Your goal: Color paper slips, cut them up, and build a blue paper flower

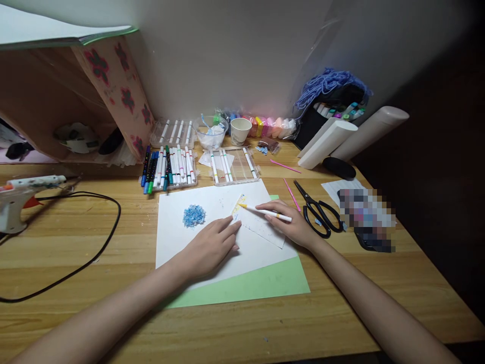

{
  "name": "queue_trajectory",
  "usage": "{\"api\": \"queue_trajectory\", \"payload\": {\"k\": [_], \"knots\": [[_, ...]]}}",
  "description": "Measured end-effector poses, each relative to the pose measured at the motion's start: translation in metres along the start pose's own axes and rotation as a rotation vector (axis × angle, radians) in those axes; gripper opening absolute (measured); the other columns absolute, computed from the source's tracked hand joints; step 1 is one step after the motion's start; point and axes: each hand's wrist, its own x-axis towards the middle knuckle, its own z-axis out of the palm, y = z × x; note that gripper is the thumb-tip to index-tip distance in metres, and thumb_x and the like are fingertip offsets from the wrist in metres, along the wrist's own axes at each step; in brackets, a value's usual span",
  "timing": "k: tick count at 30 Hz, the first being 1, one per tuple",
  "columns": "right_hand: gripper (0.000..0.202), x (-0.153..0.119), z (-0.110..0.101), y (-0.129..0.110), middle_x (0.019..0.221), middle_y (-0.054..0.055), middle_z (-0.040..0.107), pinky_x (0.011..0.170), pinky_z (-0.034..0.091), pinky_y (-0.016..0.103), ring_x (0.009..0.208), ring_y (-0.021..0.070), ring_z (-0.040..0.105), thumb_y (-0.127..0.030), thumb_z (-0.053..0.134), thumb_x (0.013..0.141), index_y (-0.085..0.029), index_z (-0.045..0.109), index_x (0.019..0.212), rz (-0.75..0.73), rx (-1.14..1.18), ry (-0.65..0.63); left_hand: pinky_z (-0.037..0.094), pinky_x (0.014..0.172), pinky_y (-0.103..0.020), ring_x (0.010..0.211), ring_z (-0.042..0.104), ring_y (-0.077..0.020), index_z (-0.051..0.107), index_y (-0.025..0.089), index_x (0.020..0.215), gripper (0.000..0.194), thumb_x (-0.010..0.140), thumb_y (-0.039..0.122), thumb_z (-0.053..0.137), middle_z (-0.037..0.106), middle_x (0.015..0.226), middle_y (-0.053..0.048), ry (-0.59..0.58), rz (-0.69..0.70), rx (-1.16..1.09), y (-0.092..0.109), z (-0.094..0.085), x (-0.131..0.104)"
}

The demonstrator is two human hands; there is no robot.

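White marker (267, 213) pinched in right hand (291, 222) fingers, tip on small paper (261, 225); left hand (212, 245) flat, fingers together, apparently steadying it.

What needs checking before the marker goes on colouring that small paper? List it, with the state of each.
1. Marker held in right hand: ok.
2. Tip on the small paper: ok, at its yellow patch.
3. Left hand steadying the paper: ok, fingers at its edge.
4. White sheet underneath the paper: ok.
5. Blue scraps apart from the hands: ok.
6. Marker cap off: cannot tell.
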Motion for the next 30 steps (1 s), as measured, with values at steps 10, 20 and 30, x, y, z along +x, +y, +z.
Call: {"api": "queue_trajectory", "payload": {"k": [10, 20, 30], "knots": [[0.026, 0.001, 0.0, 0.002, 0.111, 0.006, 0.066, 0.094, 0.042, 0.04, 0.104, 0.0224, 0.057, -0.027, 0.052, 0.09, -0.025, 0.064, 0.113, 0.015, -0.011, 0.063, 0.049, 0.094, -0.045, 0.119, 0.052, -0.0308, 0.06, 0.01, 0.1, 0.026, 0.095, 0.026, 0.041, 0.057, 0.128, -0.014, 0.01, 0.0, -0.002, 0.0, 0.0, 0.0], [0.026, -0.009, 0.009, -0.014, 0.108, 0.007, 0.066, 0.091, 0.045, 0.038, 0.104, 0.0217, 0.058, -0.024, 0.053, 0.089, -0.025, 0.064, 0.113, -0.049, 0.053, -0.067, 0.05, 0.074, -0.037, 0.09, 0.06, -0.0213, 0.059, 0.015, 0.085, 0.026, 0.095, 0.021, 0.036, 0.068, 0.105, -0.01, 0.273, -0.251, -0.017, -0.005, -0.002, -0.004], [0.028, -0.007, 0.011, -0.014, 0.108, 0.006, 0.066, 0.091, 0.045, 0.039, 0.103, 0.022, 0.058, -0.023, 0.053, 0.089, -0.027, 0.062, 0.115, -0.079, 0.019, -0.155, 0.049, 0.087, -0.041, 0.103, 0.056, -0.0222, 0.061, 0.016, 0.083, 0.031, 0.096, 0.023, 0.035, 0.065, 0.117, -0.008, 0.15, -0.257, -0.136, -0.007, -0.003, -0.001]]}}
